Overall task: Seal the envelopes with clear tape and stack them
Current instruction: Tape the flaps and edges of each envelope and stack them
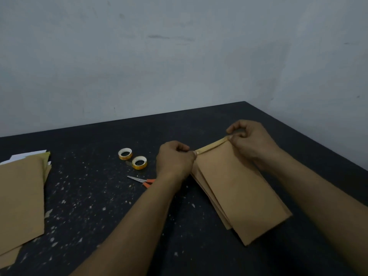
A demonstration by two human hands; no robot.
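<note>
Left hand: your left hand [175, 160] pinches the top envelope [235, 188] at its far left corner.
Right hand: your right hand [249, 140] pinches the far right corner.
Stack: envelope stack [205, 188] underneath.

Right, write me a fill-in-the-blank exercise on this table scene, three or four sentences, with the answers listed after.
1. The number of tape rolls on the black table is ___.
2. The scissors have ___ handles.
3. The left hand and right hand pinch the far edge of the top envelope; the scissors lie on the ___ hand's side.
4. White paper pokes out of the envelope pile at the table's ___ edge.
Answers: two; orange; left; left.
</note>
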